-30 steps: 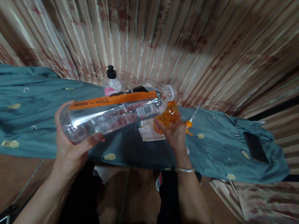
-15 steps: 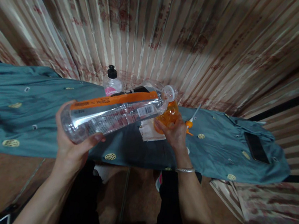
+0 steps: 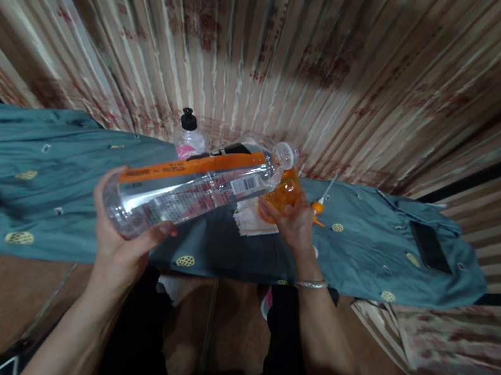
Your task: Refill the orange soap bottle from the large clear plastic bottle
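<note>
My left hand (image 3: 125, 250) is wrapped round the base of a large clear plastic bottle (image 3: 203, 183) with an orange and grey label. The bottle lies tilted, its neck up and to the right, over an orange see-through bottle (image 3: 284, 193). Around that orange bottle my right hand (image 3: 293, 220) is closed. Whether the two mouths touch I cannot tell. A folded white cloth (image 3: 252, 221) lies under and beside the orange bottle. Just right of my right hand is an orange pump top (image 3: 317, 208) with a pale tube.
A clear bottle with a black cap (image 3: 187, 135) stands behind the large bottle. On the right of the teal cloth-covered table (image 3: 364, 251) lies a black phone (image 3: 430, 246). A pleated patterned curtain (image 3: 274, 44) hangs along the back edge.
</note>
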The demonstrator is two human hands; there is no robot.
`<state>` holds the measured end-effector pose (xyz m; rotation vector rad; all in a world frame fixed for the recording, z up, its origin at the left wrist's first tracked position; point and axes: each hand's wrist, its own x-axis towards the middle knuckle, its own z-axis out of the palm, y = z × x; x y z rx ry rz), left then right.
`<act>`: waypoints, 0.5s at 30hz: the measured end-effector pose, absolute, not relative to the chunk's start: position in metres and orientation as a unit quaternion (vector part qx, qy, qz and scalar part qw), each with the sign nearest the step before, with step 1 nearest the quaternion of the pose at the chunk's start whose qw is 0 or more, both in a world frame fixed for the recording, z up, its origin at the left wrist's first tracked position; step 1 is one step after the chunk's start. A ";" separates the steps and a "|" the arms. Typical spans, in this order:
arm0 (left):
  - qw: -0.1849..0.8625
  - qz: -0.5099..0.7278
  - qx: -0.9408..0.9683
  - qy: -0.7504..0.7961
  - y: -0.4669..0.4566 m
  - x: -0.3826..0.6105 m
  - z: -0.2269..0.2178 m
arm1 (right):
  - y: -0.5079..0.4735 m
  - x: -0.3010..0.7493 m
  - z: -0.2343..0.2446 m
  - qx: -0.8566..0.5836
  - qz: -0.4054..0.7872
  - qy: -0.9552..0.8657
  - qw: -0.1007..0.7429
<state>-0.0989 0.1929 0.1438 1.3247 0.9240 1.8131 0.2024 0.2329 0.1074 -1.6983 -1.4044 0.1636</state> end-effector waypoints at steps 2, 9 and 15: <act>0.390 0.713 0.461 0.358 0.192 -0.098 0.145 | 0.233 0.202 0.107 -0.684 0.068 -0.569 0.452; 0.408 0.713 0.439 0.364 0.192 -0.095 0.151 | 0.232 0.201 0.109 -0.687 0.072 -0.570 0.445; 0.399 0.711 0.463 0.348 0.192 -0.097 0.147 | 0.232 0.203 0.109 -0.689 0.071 -0.574 0.437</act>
